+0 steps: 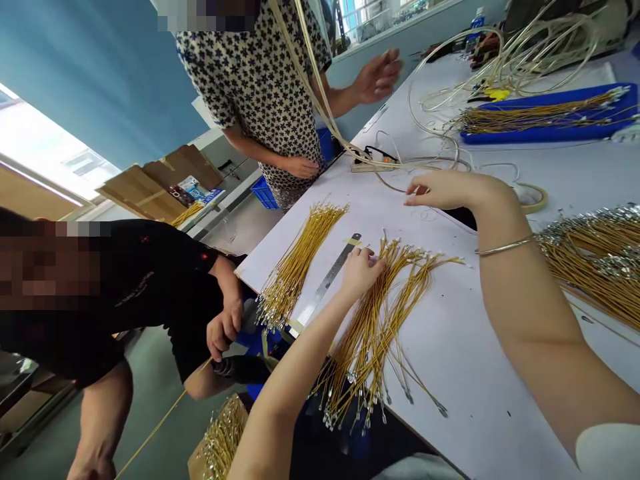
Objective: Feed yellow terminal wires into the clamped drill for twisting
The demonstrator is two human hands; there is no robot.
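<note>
My left hand [361, 272] is at the upper left edge of a loose, fanned-out bundle of yellow cables [380, 320] with metal ends. Its fingers are curled; whether a cable is pinched in them is hidden. Above the table, beyond that bundle, my right hand [440, 189] hangs bent at the wrist, thumb and fingers apart, with nothing visible in it. A steel ruler [336, 265] is taped to the table to the left of my left hand. Left of the ruler lies a neater bundle of yellow cables [303, 263].
A blue tray [530, 139] of cables and coiled clear tubing [560, 53] lie at the back right. More cables [595, 267] are piled at right. A power strip [375, 164] sits at the far edge. Two co-workers [270, 87] are across and left, one holding a dark tool [243, 368].
</note>
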